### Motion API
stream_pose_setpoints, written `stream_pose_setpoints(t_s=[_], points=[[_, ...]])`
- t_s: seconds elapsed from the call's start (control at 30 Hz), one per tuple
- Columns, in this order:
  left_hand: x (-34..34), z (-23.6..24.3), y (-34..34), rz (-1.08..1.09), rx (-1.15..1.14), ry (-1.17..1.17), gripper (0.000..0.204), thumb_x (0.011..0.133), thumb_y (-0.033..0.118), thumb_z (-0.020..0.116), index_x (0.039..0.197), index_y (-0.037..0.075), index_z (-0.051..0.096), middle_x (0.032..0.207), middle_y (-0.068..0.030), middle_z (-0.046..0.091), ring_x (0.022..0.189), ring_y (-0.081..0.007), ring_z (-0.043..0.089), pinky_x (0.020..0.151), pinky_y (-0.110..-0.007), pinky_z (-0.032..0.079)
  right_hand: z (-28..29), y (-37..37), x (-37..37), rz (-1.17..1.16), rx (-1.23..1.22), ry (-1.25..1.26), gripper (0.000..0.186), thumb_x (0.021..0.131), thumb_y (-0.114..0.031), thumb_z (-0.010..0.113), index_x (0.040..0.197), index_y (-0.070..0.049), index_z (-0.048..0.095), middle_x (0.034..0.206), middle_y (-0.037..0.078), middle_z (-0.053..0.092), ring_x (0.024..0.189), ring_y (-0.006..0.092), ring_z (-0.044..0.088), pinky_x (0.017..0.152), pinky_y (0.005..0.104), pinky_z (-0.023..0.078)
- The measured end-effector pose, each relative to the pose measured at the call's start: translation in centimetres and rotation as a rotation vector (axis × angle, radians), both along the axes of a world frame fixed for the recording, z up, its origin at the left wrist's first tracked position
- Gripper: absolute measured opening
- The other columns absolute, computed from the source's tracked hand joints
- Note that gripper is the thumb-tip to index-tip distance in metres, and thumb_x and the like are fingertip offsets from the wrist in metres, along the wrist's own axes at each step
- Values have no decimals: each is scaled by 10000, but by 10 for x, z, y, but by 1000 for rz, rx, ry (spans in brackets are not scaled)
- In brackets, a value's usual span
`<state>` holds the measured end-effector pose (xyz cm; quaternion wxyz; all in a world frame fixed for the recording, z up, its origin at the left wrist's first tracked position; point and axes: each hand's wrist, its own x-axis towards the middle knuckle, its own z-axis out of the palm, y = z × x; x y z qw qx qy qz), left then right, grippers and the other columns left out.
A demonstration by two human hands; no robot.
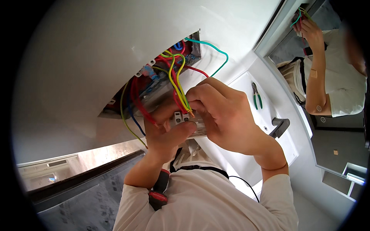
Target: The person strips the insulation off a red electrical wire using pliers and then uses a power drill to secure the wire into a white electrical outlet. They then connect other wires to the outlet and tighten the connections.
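My left hand [162,134] is closed on a white fitting with screw terminals [182,119], its thumb across the lower front. Just right of it, my right hand [227,115] has its fingers bent in against the yellow-green wires [173,77], whose bare copper ends sit by the terminals; its fingertips are partly hidden. Red [140,107], blue [135,123] and green [216,49] wires hang out of an open recessed box [195,49] in the white wall [77,69].
Green-handled pliers [257,98] lie on a white basin [246,161] at the right, beside a dark faucet [280,125]. A mirror [339,150] reflects my arm. A red-and-black tool [158,196] is by my left side. A dark-framed ledge [88,173] runs at lower left.
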<state>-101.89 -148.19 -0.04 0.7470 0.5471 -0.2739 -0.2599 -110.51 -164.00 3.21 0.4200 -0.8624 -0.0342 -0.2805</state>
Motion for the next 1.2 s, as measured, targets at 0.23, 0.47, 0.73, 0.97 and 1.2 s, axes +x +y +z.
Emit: stream_pose_setpoints(t_s=[0.23,0.47,0.73,0.97,1.2], points=[[3,0,5,-37,19,-29,290,698,1,710,988,-5,708,1047,-94,692,1016,-183,609,935,-350,443,-4,3,-4,-35,9,-6,278,776,185,663,990,7,650,899,124,633,742,273,667,617,342,534],[6,1,3,-117,27,-79,238,779,47,721,1011,6,693,1045,-82,679,994,-162,601,904,-327,441,10,-11,-2,81,44,4,251,783,177,664,961,2,683,896,120,648,750,264,675,634,337,543],[-1,-5,-16,-79,20,-102,249,826,65,703,1059,-21,683,1048,-80,675,1006,-148,586,912,-314,438,-7,-15,-4,-31,132,0,201,830,159,654,971,16,672,878,115,668,768,243,681,668,310,546],[0,-9,-19,-79,67,-305,305,849,77,702,1125,-50,679,1144,-116,670,1041,-175,592,937,-332,457,-12,-13,-8,-121,358,32,108,911,96,636,985,27,675,876,92,687,783,177,676,683,293,527],[-4,-6,-21,-90,-100,127,239,910,77,667,1106,-59,680,1157,-134,675,985,-157,598,904,-316,471,-11,-17,-16,-61,376,24,135,922,96,625,1030,29,670,950,107,672,811,153,666,726,271,527]])
